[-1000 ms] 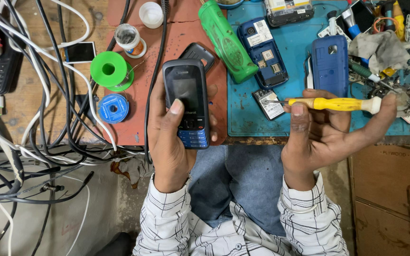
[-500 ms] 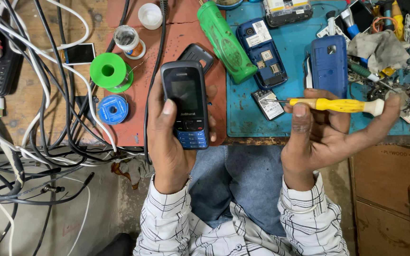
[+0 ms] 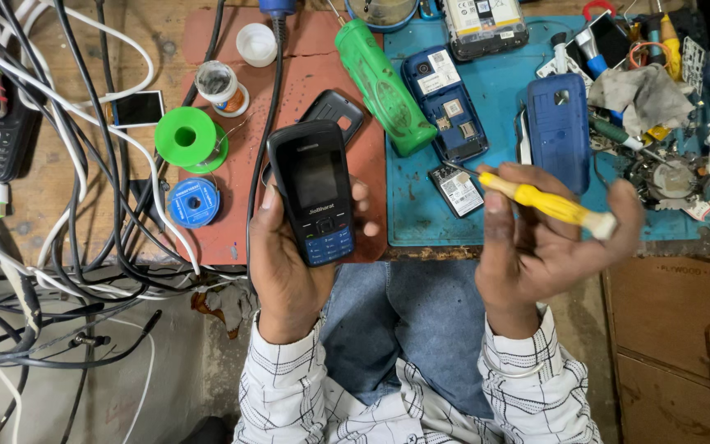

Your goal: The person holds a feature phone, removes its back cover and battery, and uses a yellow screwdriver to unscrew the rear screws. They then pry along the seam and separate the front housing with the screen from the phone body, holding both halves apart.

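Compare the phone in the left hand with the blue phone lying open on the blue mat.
The black phone is whole, its screen and blue keypad facing up; the blue phone lies back-up with its cover off, insides showing. The black phone is gripped in the left hand above the bench edge; the blue phone rests untouched on the blue mat. Both are small bar-shaped phones.

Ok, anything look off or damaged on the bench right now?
Nothing spilled. The left hand holds a whole black keypad phone, screen dark; the right hand holds a yellow screwdriver. The odd bits: a blue phone lies opened on the blue mat, and cables tangle at left.
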`<state>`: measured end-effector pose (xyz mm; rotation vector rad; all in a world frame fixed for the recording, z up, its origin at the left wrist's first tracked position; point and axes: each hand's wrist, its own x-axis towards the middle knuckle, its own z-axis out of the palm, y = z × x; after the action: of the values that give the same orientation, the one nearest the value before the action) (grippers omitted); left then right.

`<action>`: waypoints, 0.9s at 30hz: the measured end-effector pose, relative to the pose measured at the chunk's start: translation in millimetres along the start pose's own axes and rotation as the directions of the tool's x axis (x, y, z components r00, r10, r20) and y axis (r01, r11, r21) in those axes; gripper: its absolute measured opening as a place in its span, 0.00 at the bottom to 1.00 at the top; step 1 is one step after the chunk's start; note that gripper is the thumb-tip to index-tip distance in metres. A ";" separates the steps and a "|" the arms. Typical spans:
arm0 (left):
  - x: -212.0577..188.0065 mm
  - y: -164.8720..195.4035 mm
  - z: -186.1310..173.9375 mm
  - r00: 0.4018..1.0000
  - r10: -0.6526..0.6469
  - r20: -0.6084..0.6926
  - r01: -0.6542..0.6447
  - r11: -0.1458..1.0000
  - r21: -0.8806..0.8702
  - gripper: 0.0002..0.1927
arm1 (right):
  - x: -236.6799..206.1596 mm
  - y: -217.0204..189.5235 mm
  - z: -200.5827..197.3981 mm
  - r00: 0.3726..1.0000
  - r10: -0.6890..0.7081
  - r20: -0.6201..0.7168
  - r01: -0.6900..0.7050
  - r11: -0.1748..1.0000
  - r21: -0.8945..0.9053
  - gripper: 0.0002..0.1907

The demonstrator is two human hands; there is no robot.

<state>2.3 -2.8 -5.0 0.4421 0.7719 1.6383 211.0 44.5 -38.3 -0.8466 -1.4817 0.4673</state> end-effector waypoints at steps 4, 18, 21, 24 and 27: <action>-2.8 3.8 8.9 0.954 0.187 0.233 -0.247 0.933 0.262 0.31 | -4.3 -5.2 -5.2 0.981 0.122 -0.153 -0.102 0.986 0.128 0.44; 4.8 20.6 18.3 0.777 0.164 0.608 -0.577 -0.202 0.792 0.31 | -19.6 11.5 -11.4 0.995 0.079 0.065 -0.087 0.988 0.125 0.43; 2.2 17.9 15.8 0.774 0.193 0.602 -0.571 -0.198 0.797 0.31 | -19.7 14.1 -13.1 0.991 0.056 0.120 -0.068 0.993 0.096 0.42; 3.4 16.5 14.6 0.774 0.182 0.607 -0.569 -0.221 0.792 0.31 | -18.2 14.0 -12.2 0.992 0.031 0.124 -0.047 0.990 0.131 0.41; 3.4 17.7 14.3 0.769 0.180 0.613 -0.577 -0.214 0.788 0.31 | -14.3 11.2 -10.6 0.988 0.002 0.153 -0.016 0.996 0.092 0.41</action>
<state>-1.6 2.7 17.0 2.2565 1.7175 1.0677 222.7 38.9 -54.9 -0.7574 -1.5839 0.6143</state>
